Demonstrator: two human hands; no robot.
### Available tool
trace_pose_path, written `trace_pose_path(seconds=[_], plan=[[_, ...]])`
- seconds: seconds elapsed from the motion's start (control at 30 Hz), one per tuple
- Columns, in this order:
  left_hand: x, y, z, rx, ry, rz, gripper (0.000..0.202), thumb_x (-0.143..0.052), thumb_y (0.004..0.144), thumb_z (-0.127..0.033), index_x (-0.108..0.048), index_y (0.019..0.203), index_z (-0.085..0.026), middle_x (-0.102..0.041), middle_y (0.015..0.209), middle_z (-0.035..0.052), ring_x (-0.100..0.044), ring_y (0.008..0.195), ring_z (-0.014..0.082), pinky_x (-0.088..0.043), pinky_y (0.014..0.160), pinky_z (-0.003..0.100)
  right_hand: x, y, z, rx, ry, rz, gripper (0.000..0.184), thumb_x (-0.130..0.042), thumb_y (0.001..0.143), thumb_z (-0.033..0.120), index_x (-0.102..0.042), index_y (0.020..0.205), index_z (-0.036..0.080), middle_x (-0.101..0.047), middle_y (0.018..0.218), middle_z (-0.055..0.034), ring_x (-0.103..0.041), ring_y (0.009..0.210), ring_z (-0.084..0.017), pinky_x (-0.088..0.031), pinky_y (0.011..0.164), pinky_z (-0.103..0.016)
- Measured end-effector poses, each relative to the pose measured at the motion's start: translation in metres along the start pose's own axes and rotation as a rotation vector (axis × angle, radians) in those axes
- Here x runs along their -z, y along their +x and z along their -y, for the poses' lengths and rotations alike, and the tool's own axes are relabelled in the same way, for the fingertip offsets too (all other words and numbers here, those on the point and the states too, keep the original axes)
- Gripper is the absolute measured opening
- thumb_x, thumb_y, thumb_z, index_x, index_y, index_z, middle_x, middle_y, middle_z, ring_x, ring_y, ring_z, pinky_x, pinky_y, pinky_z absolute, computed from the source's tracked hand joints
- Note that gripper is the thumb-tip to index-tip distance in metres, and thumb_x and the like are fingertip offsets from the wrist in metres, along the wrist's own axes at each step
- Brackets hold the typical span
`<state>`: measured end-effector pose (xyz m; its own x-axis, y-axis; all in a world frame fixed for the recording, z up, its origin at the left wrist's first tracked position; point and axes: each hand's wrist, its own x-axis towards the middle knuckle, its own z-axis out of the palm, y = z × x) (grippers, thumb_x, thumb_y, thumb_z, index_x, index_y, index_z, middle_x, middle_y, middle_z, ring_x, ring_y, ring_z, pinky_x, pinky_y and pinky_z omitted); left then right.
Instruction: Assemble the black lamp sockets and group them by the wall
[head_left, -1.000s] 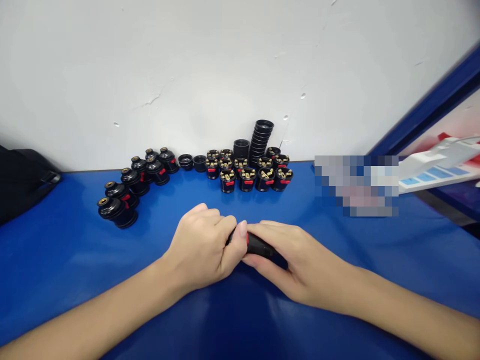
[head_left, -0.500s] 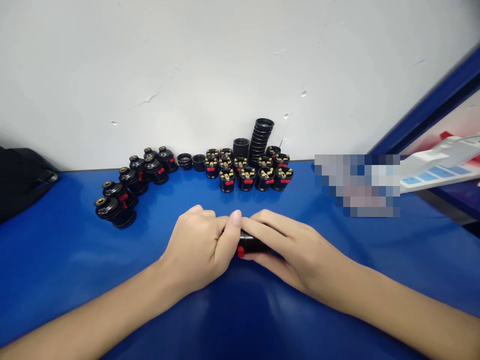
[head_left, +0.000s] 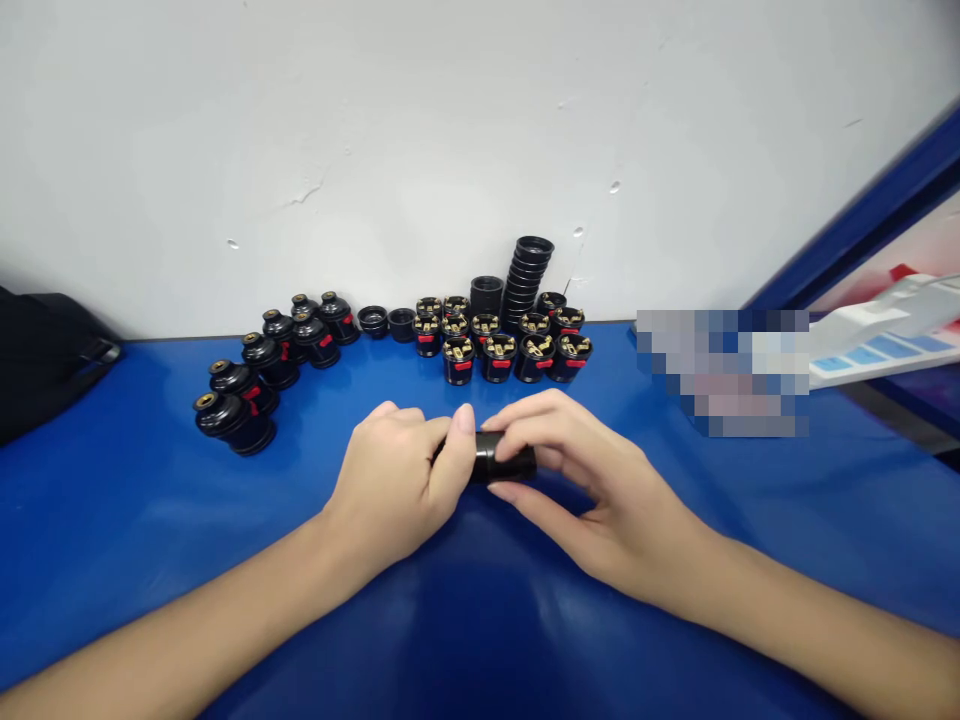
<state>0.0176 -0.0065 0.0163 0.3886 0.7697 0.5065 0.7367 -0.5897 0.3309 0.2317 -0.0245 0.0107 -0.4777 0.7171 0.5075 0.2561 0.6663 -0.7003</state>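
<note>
A black lamp holder (head_left: pixel 510 465) lies sideways between my two hands, held above the blue table. My left hand (head_left: pixel 405 475) is closed around its left end, thumb along the top, and hides that part. My right hand (head_left: pixel 581 475) has its fingertips and thumb on the right part of the holder, with a gap behind them toward the palm. Behind my hands, black socket bodies (head_left: pixel 499 358) with brass contacts and red switches stand in a cluster. To the left are several lamp holders (head_left: pixel 236 422) with domed caps and brass tops.
A tall stack of black rings (head_left: pixel 529 280) leans slightly beside a shorter ring stack (head_left: pixel 486 296) near the wall. Two black caps (head_left: pixel 373 321) sit left of them. A black bag (head_left: pixel 49 360) is at the far left; a white tray (head_left: pixel 885 335) lies right, beside a blurred patch.
The lamp holder has turned, and its red switch has gone out of sight. My right fingers have loosened and spread, uncovering more of its right end.
</note>
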Motion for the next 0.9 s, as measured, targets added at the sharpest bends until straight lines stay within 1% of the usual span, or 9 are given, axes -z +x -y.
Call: trace_pose_path(seconds=[0.13, 0.27, 0.37, 0.47, 0.53, 0.6, 0.67, 0.8, 0.9], plan=[[0.000, 0.001, -0.002, 0.010, -0.043, 0.014, 0.059, -0.034, 0.110, -0.027, -0.047, 0.053, -0.019, -0.048, 0.046, -0.0034, -0.040, 0.044, 0.0111, -0.030, 0.061, 0.033, -0.001, -0.002, 0.002, 0.112, -0.152, -0.038, 0.028, -0.056, 0.096, -0.003, -0.062, 0.092, 0.023, -0.056, 0.121, -0.0056, -0.068, 0.106, -0.018, -0.061, 0.089, -0.034], [0.001, -0.001, -0.004, -0.012, -0.072, 0.010, 0.057, -0.036, 0.110, -0.027, -0.047, 0.055, -0.019, -0.049, 0.047, -0.0037, -0.042, 0.045, 0.0110, -0.029, 0.060, 0.033, -0.001, -0.003, 0.006, 0.116, -0.110, -0.012, 0.026, -0.059, 0.094, -0.002, -0.062, 0.089, 0.024, -0.053, 0.120, -0.0052, -0.068, 0.105, -0.019, -0.061, 0.090, -0.038], [0.002, -0.002, -0.003, -0.029, -0.043, -0.012, 0.054, -0.038, 0.109, -0.028, -0.046, 0.056, -0.019, -0.047, 0.048, -0.0035, -0.040, 0.046, 0.0115, -0.027, 0.060, 0.034, -0.001, -0.001, 0.007, 0.075, -0.040, -0.028, 0.021, -0.064, 0.096, 0.004, -0.059, 0.095, 0.025, -0.059, 0.117, -0.0054, -0.069, 0.105, -0.019, -0.062, 0.090, -0.035], [0.003, -0.002, -0.003, -0.068, 0.005, -0.018, 0.053, -0.039, 0.109, -0.029, -0.048, 0.058, -0.019, -0.045, 0.049, -0.0032, -0.040, 0.048, 0.0127, -0.026, 0.061, 0.035, -0.001, 0.001, 0.007, -0.032, 0.051, -0.067, 0.022, -0.068, 0.101, 0.016, -0.057, 0.117, 0.026, -0.065, 0.118, -0.0058, -0.071, 0.108, -0.019, -0.065, 0.092, -0.034], [0.003, -0.002, -0.003, -0.100, 0.032, -0.011, 0.051, -0.040, 0.108, -0.029, -0.051, 0.060, -0.019, -0.046, 0.050, -0.0030, -0.042, 0.051, 0.0137, -0.026, 0.061, 0.036, 0.000, 0.001, 0.006, -0.144, 0.069, 0.004, 0.020, -0.065, 0.105, 0.023, -0.058, 0.124, 0.024, -0.071, 0.111, -0.0043, -0.075, 0.098, -0.017, -0.066, 0.084, -0.031], [0.003, -0.002, -0.003, -0.105, 0.046, -0.002, 0.051, -0.040, 0.108, -0.031, -0.052, 0.060, -0.019, -0.045, 0.050, -0.0029, -0.042, 0.051, 0.0138, -0.027, 0.062, 0.036, 0.000, 0.001, 0.004, -0.213, 0.056, 0.080, 0.014, -0.064, 0.107, 0.027, -0.063, 0.121, 0.023, -0.076, 0.099, -0.0017, -0.076, 0.081, -0.015, -0.066, 0.072, -0.028], [0.003, -0.002, -0.002, -0.062, 0.035, 0.011, 0.052, -0.040, 0.109, -0.031, -0.050, 0.059, -0.019, -0.045, 0.050, -0.0031, -0.041, 0.049, 0.0130, -0.028, 0.062, 0.035, 0.001, 0.001, 0.002, -0.176, 0.039, 0.075, 0.016, -0.068, 0.105, 0.026, -0.066, 0.121, 0.022, -0.078, 0.101, -0.0025, -0.077, 0.083, -0.016, -0.066, 0.072, -0.028], [0.003, 0.001, -0.001, 0.056, -0.052, 0.007, 0.055, -0.038, 0.109, -0.030, -0.042, 0.056, -0.019, -0.045, 0.047, -0.0043, -0.038, 0.045, 0.0110, -0.031, 0.060, 0.033, 0.002, 0.000, -0.004, 0.056, -0.040, -0.050, 0.029, -0.073, 0.100, 0.013, -0.066, 0.126, 0.024, -0.075, 0.123, -0.0082, -0.075, 0.113, -0.022, -0.065, 0.096, -0.038], [0.008, 0.004, -0.001, 0.124, -0.152, 0.028, 0.058, -0.036, 0.111, -0.033, -0.040, 0.054, -0.020, -0.046, 0.045, -0.0041, -0.040, 0.044, 0.0109, -0.032, 0.056, 0.032, 0.001, -0.001, -0.005, 0.090, -0.084, -0.093, 0.031, -0.073, 0.098, 0.008, -0.064, 0.122, 0.025, -0.073, 0.119, -0.0086, -0.073, 0.111, -0.024, -0.064, 0.095, -0.042]])
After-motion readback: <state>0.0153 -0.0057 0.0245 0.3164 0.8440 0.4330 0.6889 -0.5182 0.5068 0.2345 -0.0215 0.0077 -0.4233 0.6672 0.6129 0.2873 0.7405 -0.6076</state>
